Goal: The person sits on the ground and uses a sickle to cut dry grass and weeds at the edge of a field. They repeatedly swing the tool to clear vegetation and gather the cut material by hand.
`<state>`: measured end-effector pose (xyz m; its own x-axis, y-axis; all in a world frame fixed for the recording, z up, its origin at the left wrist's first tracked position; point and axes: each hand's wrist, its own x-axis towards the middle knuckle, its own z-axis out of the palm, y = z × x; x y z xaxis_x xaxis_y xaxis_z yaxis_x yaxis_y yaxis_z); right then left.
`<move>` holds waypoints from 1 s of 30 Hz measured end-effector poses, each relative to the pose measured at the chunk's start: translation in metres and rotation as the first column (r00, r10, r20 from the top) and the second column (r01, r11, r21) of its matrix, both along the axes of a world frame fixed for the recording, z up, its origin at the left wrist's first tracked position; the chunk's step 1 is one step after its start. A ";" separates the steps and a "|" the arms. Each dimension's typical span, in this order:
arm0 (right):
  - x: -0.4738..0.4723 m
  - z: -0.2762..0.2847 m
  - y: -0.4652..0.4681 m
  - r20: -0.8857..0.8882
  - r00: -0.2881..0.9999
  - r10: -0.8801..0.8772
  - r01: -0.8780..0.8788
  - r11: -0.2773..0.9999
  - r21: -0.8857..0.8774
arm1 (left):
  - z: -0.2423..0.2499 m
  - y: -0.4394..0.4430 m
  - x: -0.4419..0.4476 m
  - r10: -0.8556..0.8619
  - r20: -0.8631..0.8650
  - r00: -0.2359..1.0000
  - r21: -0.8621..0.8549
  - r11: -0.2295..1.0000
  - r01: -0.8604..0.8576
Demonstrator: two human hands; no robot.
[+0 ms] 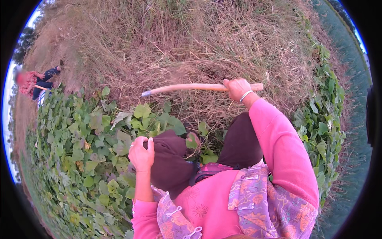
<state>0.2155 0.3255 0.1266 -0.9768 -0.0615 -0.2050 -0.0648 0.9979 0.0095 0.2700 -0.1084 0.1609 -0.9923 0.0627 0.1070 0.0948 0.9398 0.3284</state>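
Note:
My right hand (238, 89) grips a curved wooden handle (191, 87) close to its thick right end. The handle runs nearly level across dry grass, and its far left end carries a grey metal collar (146, 93). No blade can be made out beyond the collar. My left hand (142, 154) is beside my left knee (168, 143), fingers curled and thumb raised. The fingertips are hidden, so whether anything is in them does not show. Broad green leaves of a creeping vine (146, 115) grow between that hand and the handle.
Tangled dry grass (179, 47) rises in front of me. Leafy vines (86, 155) cover the ground on my left, with another strip (323, 125) on my right. At the far left a person (34, 80) sits or crouches, holding a pale handle (41, 87).

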 end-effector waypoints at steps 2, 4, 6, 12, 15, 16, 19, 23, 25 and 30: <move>0.051 0.002 0.073 0.028 0.984 -0.177 0.169 0.969 0.179 | -0.001 -0.001 0.003 0.001 -0.005 1.000 0.007 1.000 -0.001; 0.153 0.028 0.139 -0.004 0.923 -0.386 0.377 0.899 0.221 | 0.002 0.004 0.002 -0.032 0.000 0.999 0.031 0.999 0.032; 0.236 0.045 0.155 -0.038 0.856 -0.516 0.501 0.809 0.307 | -0.006 0.003 -0.004 -0.024 0.017 1.000 0.039 0.999 0.024; 0.372 0.002 0.143 -0.010 0.768 -0.641 0.616 0.733 0.288 | -0.005 0.001 -0.004 -0.067 0.021 0.998 -0.003 0.998 0.067; 0.321 0.011 0.104 -0.029 0.751 -0.659 0.658 0.746 0.100 | -0.004 0.003 -0.006 -0.074 0.006 0.997 -0.003 0.997 0.074; 0.298 0.014 0.097 -0.034 0.754 -0.656 0.657 0.753 0.041 | -0.005 0.004 -0.006 -0.071 0.005 0.997 -0.001 0.997 0.071; 0.211 0.025 0.077 -0.134 0.838 -0.529 0.505 0.845 -0.174 | -0.010 0.002 -0.004 -0.073 -0.013 0.997 -0.037 0.997 0.072; 0.107 0.030 0.036 -0.169 0.928 -0.333 0.270 0.911 -0.311 | -0.013 -0.007 0.002 -0.022 0.001 1.000 -0.061 0.998 0.022; 0.097 0.025 0.033 -0.176 0.944 -0.278 0.209 0.919 -0.333 | -0.013 -0.004 0.002 -0.034 -0.002 0.999 -0.063 0.997 0.034; 0.163 0.005 0.108 0.034 0.916 -0.401 0.400 0.916 0.015 | -0.010 0.005 0.003 -0.047 0.024 0.999 -0.079 0.996 0.048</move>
<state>0.3789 0.4335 0.1312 -0.9113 0.3350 -0.2392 0.3397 0.9403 0.0225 0.2726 -0.1031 0.1512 -0.9900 0.1173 0.0782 0.1337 0.9575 0.2556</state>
